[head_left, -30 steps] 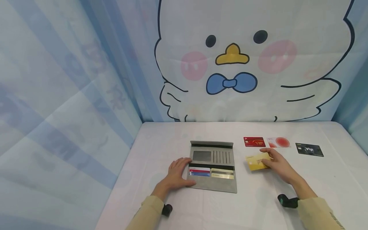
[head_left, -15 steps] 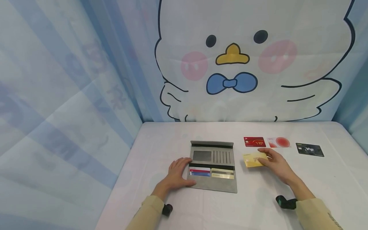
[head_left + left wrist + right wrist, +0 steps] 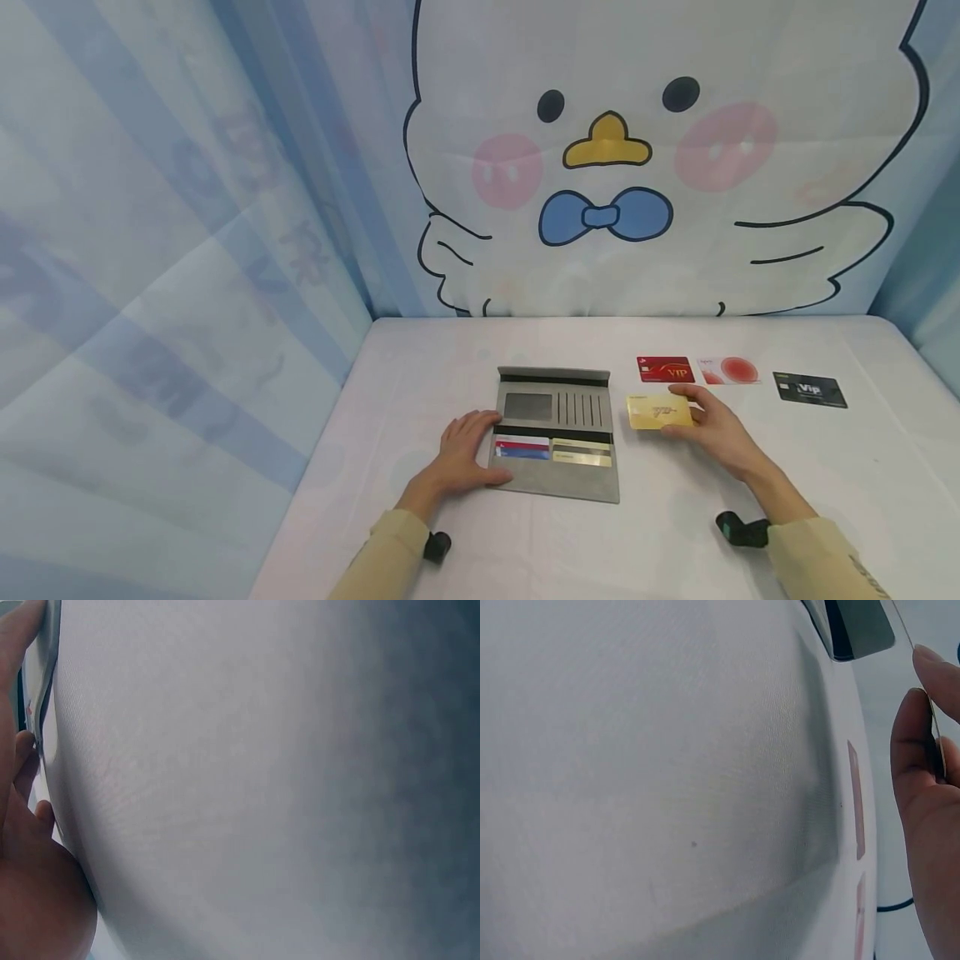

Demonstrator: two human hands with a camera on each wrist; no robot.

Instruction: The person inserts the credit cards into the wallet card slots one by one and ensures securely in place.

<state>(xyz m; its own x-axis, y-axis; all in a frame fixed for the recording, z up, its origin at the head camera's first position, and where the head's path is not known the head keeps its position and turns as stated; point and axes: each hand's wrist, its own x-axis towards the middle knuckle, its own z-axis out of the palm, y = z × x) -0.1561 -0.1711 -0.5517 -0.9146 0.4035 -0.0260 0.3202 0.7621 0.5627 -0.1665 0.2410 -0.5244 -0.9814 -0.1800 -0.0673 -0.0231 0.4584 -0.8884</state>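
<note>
A gray bifold card wallet (image 3: 555, 483) lies unfolded on the table, with two cards showing in its lower pockets: a red, white and blue card (image 3: 522, 448) and a gold card with a stripe (image 3: 581, 452). My left hand (image 3: 457, 458) rests at the wallet's left edge, its thumb and fingertips touching it. To the right of the wallet, my right hand (image 3: 716, 429) pinches a yellow-gold card (image 3: 652, 412) by its right end, above the table. In the right wrist view, the held card (image 3: 941, 750) appears edge-on between thumb and fingers.
Behind the right hand lie a red VIP card (image 3: 665, 369) and a white card with a red circle (image 3: 731, 371). A black VIP card (image 3: 810, 389) lies farther right. A printed curtain (image 3: 600, 267) hangs behind the white-covered table (image 3: 442, 358).
My right hand has moved left toward the wallet with the yellow-gold card, which has turned more level. The left hand and wallet stay in place.
</note>
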